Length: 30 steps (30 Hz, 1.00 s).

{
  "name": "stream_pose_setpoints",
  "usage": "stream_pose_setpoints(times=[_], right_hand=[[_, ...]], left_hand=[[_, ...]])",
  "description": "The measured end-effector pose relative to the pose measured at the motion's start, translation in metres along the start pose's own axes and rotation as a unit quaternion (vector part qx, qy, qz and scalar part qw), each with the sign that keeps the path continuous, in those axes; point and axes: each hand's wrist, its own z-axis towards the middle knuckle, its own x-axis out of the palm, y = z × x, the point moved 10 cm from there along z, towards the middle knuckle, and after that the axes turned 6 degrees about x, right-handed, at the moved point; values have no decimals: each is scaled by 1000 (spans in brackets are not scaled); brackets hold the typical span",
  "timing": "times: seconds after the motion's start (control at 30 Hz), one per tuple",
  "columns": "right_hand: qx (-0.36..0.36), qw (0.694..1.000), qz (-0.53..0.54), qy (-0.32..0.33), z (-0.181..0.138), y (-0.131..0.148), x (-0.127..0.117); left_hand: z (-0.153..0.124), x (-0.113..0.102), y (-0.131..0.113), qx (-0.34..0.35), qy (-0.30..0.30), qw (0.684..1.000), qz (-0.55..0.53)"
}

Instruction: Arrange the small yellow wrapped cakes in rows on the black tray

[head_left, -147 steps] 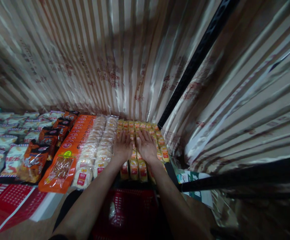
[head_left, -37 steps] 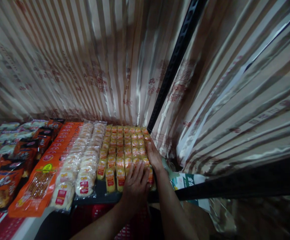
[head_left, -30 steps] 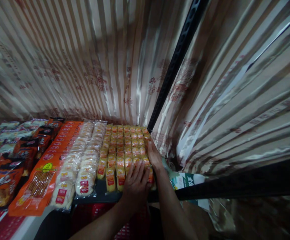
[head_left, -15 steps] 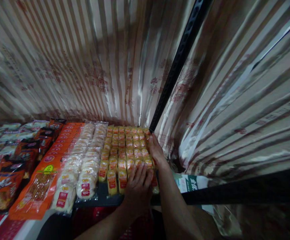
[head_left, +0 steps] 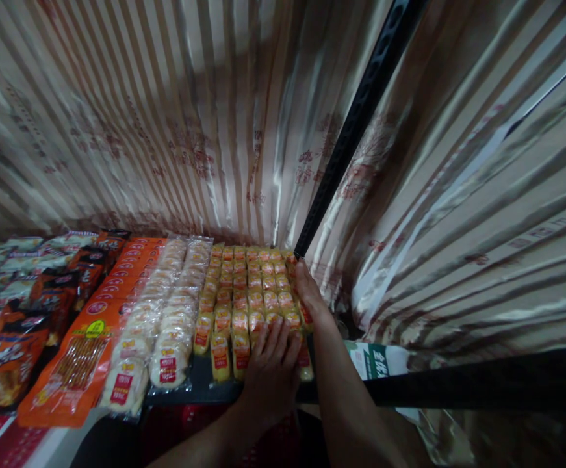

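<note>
Rows of small yellow wrapped cakes (head_left: 240,323) with red labels stand on the dark shelf (head_left: 199,383). My left hand (head_left: 273,354) lies on the front of these rows, fingers stretched forward and slightly apart over the wrappers. Along the right side of the block, my right hand (head_left: 309,289) rests with its fingers extended toward the back, close to the black post. Some cakes at the front right are partly hidden by my hands. Neither hand grips a cake.
Left of the cakes lie clear packs of round white pastries (head_left: 169,357), orange snack bags (head_left: 80,357) and black-orange bags (head_left: 17,354). A black perforated post (head_left: 346,143) rises at the back right corner. Striped, printed sheeting (head_left: 234,97) hangs behind. A green-white package (head_left: 373,361) sits lower right.
The view has shifted very slightly. Both hands keep nearly the same place against the cakes, and the rows look unchanged.
</note>
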Motion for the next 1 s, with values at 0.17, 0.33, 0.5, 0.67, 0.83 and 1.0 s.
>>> stream_pose_setpoints(times=[0.17,0.33,0.5,0.67,0.83,1.0], right_hand=[[12,1000,7,-5,3,-8,-1],[26,999,20,-14,2,-11,-2],[22,999,35,-17,-2,-3,-3],[35,998,46,-6,-3,-2,0],[47,998,37,-2,-3,-4,0],[47,999,10,-5,-3,-9,0]], left_hand=[[1,0,2,-2,-4,1000,-1],[1,-1,2,-3,-5,1000,-1],[1,0,3,-6,1,1000,-4],[0,3,2,-2,9,1000,-9],[1,2,2,-3,9,1000,-9],[1,3,2,-4,14,1000,-17]])
